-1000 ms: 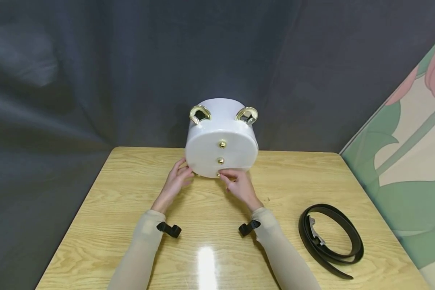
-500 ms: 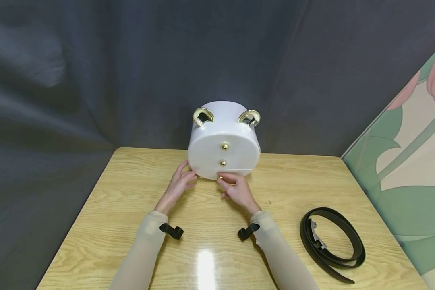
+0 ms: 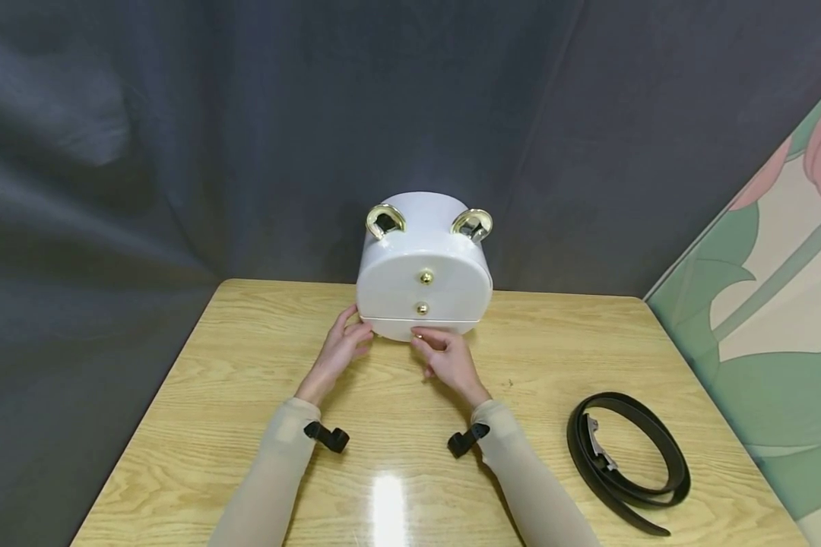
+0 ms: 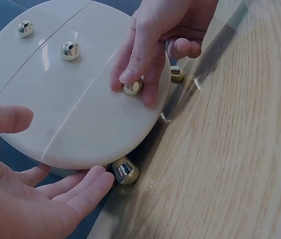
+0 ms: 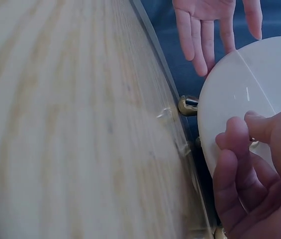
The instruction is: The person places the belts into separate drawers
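Note:
A white, drum-shaped jewelry box [image 3: 390, 287] with gold ear-like loops stands at the back of the table. Its front has drawers divided by seams, with round gold knobs down the middle. My right hand [image 3: 451, 363] pinches the lowest drawer knob [image 4: 133, 87] between thumb and fingers, which hide much of it in the head view. My left hand [image 3: 335, 353] lies at the box's lower left side, its fingers nearly straight and touching the rim beside a gold foot [image 4: 125, 170].
A coiled black belt [image 3: 677, 471] with a metal buckle lies on the wooden table [image 3: 198, 425] to the right. Behind the box hangs a dark curtain [image 3: 301, 137]. A floral cloth [image 3: 780, 304] borders the right side.
The seam above the lowest drawer now shows across its full width, where only its right part was plain before. The hands keep their places; the head view has shifted slightly.

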A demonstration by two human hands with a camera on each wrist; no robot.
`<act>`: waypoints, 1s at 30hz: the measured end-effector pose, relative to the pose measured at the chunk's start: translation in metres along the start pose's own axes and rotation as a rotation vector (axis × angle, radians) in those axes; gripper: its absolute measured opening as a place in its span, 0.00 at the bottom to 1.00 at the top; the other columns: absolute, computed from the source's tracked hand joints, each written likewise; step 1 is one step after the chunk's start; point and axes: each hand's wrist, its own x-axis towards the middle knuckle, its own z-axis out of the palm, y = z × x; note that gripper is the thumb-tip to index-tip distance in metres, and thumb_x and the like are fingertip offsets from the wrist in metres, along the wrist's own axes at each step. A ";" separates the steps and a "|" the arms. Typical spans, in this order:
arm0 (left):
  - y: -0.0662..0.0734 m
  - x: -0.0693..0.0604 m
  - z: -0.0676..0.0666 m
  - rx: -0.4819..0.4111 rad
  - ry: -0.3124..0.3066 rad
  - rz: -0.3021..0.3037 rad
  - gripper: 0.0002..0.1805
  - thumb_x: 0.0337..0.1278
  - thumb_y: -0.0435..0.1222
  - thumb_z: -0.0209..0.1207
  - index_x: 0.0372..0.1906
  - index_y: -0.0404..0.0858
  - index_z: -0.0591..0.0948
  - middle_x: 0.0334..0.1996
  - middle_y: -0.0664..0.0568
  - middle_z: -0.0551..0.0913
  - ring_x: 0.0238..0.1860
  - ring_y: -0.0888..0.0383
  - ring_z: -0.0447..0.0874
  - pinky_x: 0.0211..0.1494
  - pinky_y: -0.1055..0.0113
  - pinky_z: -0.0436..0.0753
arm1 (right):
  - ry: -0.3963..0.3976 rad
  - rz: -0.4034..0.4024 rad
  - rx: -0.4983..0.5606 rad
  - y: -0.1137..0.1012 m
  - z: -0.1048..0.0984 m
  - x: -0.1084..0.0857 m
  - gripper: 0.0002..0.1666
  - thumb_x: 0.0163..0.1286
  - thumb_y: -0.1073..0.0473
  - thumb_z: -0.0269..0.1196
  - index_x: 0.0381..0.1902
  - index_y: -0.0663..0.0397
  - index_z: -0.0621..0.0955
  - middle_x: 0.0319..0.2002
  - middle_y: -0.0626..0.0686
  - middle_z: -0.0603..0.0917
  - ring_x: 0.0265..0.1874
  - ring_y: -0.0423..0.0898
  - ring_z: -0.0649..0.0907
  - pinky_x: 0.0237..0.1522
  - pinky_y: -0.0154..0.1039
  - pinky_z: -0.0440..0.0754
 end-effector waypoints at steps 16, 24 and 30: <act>0.001 -0.002 0.000 0.019 -0.009 0.005 0.40 0.83 0.45 0.51 0.87 0.42 0.48 0.78 0.32 0.68 0.77 0.35 0.70 0.78 0.42 0.73 | 0.016 0.005 -0.025 -0.005 0.002 -0.006 0.16 0.76 0.62 0.68 0.59 0.56 0.89 0.48 0.62 0.92 0.11 0.40 0.80 0.17 0.31 0.79; -0.001 -0.001 0.001 0.021 0.000 0.004 0.39 0.83 0.44 0.51 0.87 0.41 0.49 0.77 0.31 0.68 0.76 0.34 0.72 0.77 0.41 0.74 | 0.014 -0.013 -0.017 -0.005 0.002 -0.010 0.16 0.75 0.64 0.68 0.58 0.57 0.89 0.49 0.63 0.92 0.11 0.40 0.80 0.17 0.31 0.79; 0.000 -0.001 0.000 0.014 -0.004 0.009 0.39 0.84 0.46 0.51 0.87 0.42 0.49 0.76 0.31 0.70 0.75 0.34 0.72 0.77 0.41 0.74 | 0.023 0.007 -0.013 -0.006 0.003 -0.013 0.15 0.75 0.64 0.68 0.57 0.55 0.90 0.50 0.62 0.92 0.12 0.43 0.82 0.18 0.32 0.80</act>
